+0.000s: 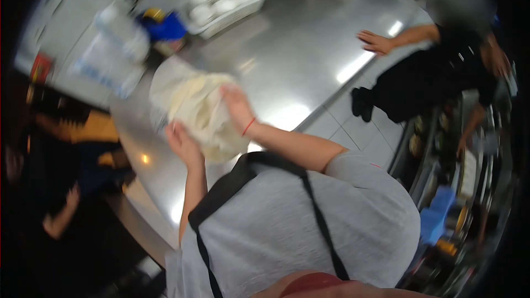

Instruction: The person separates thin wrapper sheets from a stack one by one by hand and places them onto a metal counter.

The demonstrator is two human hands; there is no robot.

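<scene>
A large, pale, crumpled mass (201, 107), partly in what looks like a translucent bag, is held up over the metal table. My left hand (184, 142) is at its near left edge, fingers curved against it. My right hand (237, 104), with a red band at the wrist, presses on its right side. Both hands are blurred, and the fingertips on the mass are partly hidden. Whether the pale material is dough or cloth I cannot make out.
The metal table (309, 33) bears a white basket (237, 15) of round white items at the back, with a blue item (168, 26) and plastic bags (113, 55) left of it. A person in black (436, 77) stands right, one hand over the table; another is at left.
</scene>
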